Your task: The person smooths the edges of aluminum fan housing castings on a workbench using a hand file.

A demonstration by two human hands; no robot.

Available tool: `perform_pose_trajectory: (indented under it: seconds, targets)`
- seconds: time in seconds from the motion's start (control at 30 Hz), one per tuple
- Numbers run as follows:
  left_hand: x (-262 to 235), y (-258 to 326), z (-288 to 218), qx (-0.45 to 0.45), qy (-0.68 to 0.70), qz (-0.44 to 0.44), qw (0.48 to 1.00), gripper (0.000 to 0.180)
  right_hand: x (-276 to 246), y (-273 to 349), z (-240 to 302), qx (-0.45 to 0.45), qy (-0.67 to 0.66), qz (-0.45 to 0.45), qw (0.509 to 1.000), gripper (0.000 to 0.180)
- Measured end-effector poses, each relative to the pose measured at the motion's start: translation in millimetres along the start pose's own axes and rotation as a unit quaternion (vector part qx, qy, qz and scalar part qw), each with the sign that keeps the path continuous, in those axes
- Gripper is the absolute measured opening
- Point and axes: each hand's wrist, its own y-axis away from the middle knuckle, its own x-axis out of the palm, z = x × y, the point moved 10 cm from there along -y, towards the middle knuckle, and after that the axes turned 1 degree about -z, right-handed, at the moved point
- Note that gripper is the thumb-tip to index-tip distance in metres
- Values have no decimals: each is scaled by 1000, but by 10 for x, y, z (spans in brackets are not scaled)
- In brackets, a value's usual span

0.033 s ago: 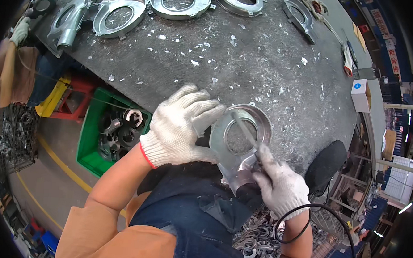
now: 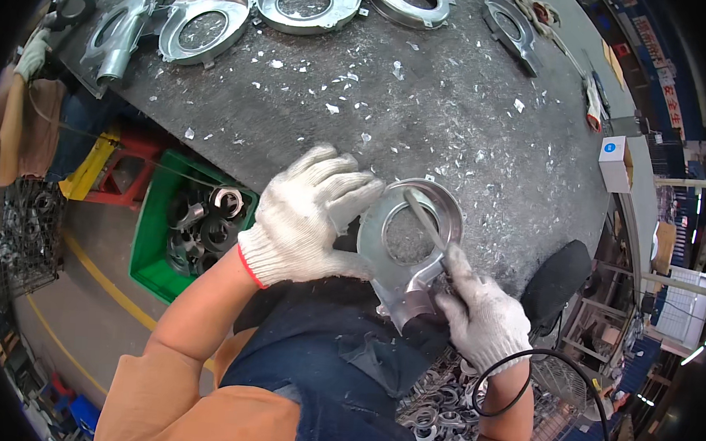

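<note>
Blower housing (image 2: 399, 252), a cast grey-metal shell with a round opening and a short outlet spout, lies flat at the near edge of the workbench (image 2: 457, 106), its spout hanging over the edge toward the person. The left hand (image 2: 305, 217) in a white knit glove with a red cuff is spread and pressing down on the housing's left flank. The right hand (image 2: 481, 309), gloved the same but grimier, is closed around the handle of a thin steel file (image 2: 426, 221), whose blade reaches across the round opening to its far rim.

As I judge it, the main risk is slippage: the housing is held only by palm pressure on a top littered with loose metal flakes (image 2: 361, 84), so a hard stroke could skid it sideways or tip it off the near edge. The file could also jump the rim and strike the left fingers (image 2: 347, 184), which lie just beside it. A black cable (image 2: 522, 368) loops near the right wrist and might snag.

Along the far edge sit more housings (image 2: 203, 25), bright, smooth and curved like snail shells. Below the bench on the left, a green plastic crate (image 2: 154, 233) holds dark ring-shaped parts.
</note>
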Motion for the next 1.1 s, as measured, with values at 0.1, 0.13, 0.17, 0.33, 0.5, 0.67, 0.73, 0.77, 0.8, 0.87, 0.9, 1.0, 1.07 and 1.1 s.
perform_pose_trajectory:
  seconds: [0.1, 0.13, 0.17, 0.33, 0.5, 0.67, 0.73, 0.77, 0.8, 0.87, 0.9, 1.0, 1.07, 1.1]
  targets:
    - [-13, 8, -8, -5, -2, 4, 1000, 93, -60, 20, -45, -16, -21, -16, 1000, 69]
    - [-9, 8, -9, -5, -5, 5, 1000, 93, -55, 13, -20, -14, -15, -2, 1000, 69]
    - [-8, 7, -17, -3, -4, 5, 1000, 93, -43, 2, -9, -12, -9, 12, 1000, 69]
    - [14, -7, 1, -12, 1, 13, 1000, 93, -41, -48, -49, -10, -5, 14, 1000, 69]
    - [5, 4, -107, 21, 15, -29, 999, 75, -74, 47, -167, -16, -8, -4, 1000, 68]
    - [357, 126, -436, 98, 69, 27, 992, 27, -110, 187, -345, 34, 10, -4, 999, 66]
    - [398, 104, -562, 115, 73, 30, 990, 24, -112, 154, -318, 31, 4, -8, 999, 66]
    - [420, 92, -563, 108, 92, 27, 989, 25, -124, 126, -302, 24, -2, -14, 1000, 65]
    - [438, 85, -561, 100, 110, 25, 989, 25, -136, 101, -316, 26, -3, -14, 1000, 65]
    - [438, 71, -557, 100, 116, 10, 988, 26, -151, 45, -320, 20, -5, -4, 1000, 64]
    - [458, 67, -569, 108, 119, 19, 987, 26, -162, 51, -333, 20, -4, -4, 1000, 64]
    - [450, 38, -613, 127, 120, 15, 985, 25, -173, 104, -407, 21, -13, 1, 1000, 66]
    - [472, 42, -702, 139, 118, 2, 983, 24, -133, 154, -425, -5, 4, 2, 1000, 69]
    - [550, 84, -791, 133, 72, 3, 989, 25, -128, 199, -401, -2, 5, 3, 1000, 69]
